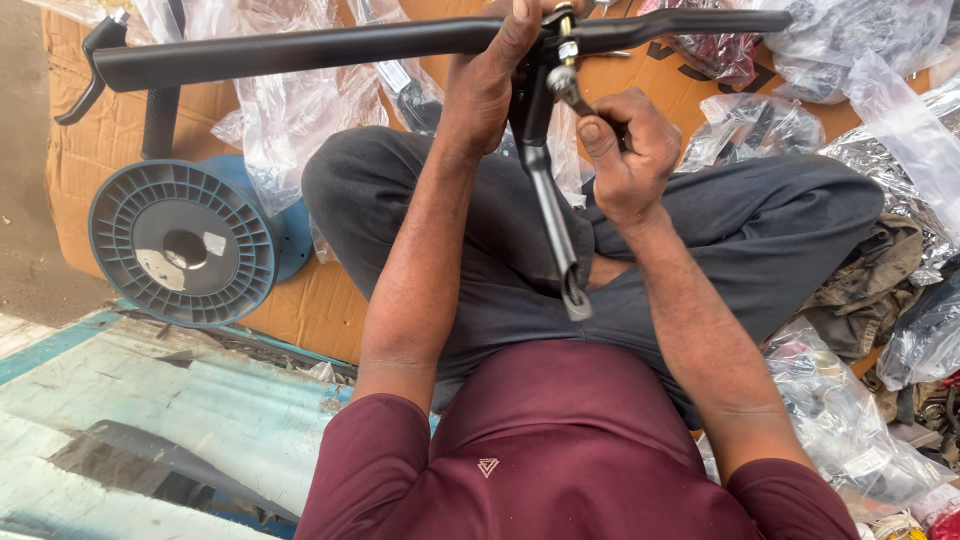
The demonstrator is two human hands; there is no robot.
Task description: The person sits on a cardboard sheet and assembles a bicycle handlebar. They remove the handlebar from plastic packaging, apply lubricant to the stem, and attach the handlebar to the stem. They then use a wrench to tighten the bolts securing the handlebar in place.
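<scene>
While the left hand (500, 70) clamps around the middle of the black handlebar (300, 50), steadying it across the lap, the right hand (625, 160) closes on a small wrench (568, 88) set against the bolt at the clamp, just beside the other hand. The stem (555, 230) hangs down between the knees, its end near the maroon shirt, so the bar sits level and braced, I'd say. A brake lever (85, 70) curls off the bar's far left tip. Below it lies a grey plastic spool (180, 245) on flattened cardboard (80, 160). Clear plastic bags (880, 120) crowd the right side. A worn, pale-blue painted surface (150, 400) fills the lower left.
</scene>
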